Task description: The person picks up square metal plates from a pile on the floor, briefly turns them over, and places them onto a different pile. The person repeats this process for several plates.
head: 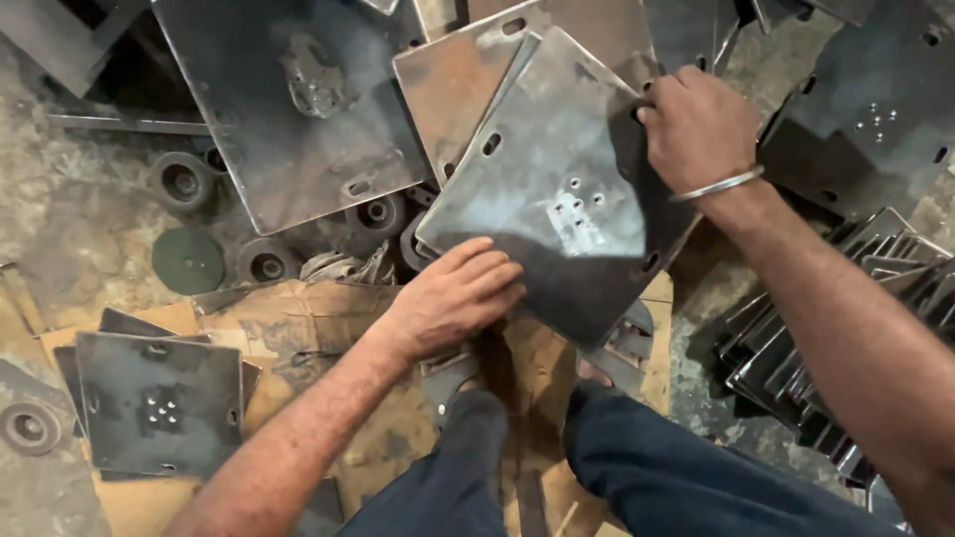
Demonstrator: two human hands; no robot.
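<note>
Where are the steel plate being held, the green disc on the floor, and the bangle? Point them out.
steel plate (557, 179), head view, on its bare face above the small holes.
green disc (188, 261), head view, on its flat centre.
bangle (718, 185), head view, on the band across the right wrist.

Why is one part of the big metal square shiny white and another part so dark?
In the head view, light glares off the middle of the steel plate around its small holes; a dark shadow falls across its lower part, near the left hand. The right hand grips the plate's far edge. The picture looks soft at its edges, like the stacked plates at lower left.
</note>
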